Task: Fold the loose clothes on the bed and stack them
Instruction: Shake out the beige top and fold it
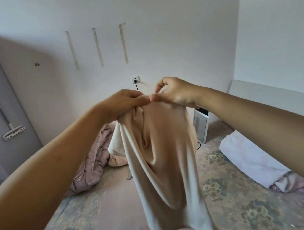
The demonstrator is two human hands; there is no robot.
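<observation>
Beige garment [162, 151] hanging above the floral bed [93, 213], left hand [125, 100] gripping its top edge, right hand [173, 92] beside it, fingertips pinching the same edge, pink quilt [92, 161] behind the garment

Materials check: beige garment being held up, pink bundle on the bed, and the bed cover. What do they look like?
Beige garment: thin, soft knit, probably jersey, slight sheen; it hangs in smooth limp folds from both hands. Pink bundle: padded, quilted-looking fabric, matte; puffy with stitched ridges, likely a comforter. Bed cover: flat matte fabric with a faded floral print; weave too blurred to tell.
</observation>
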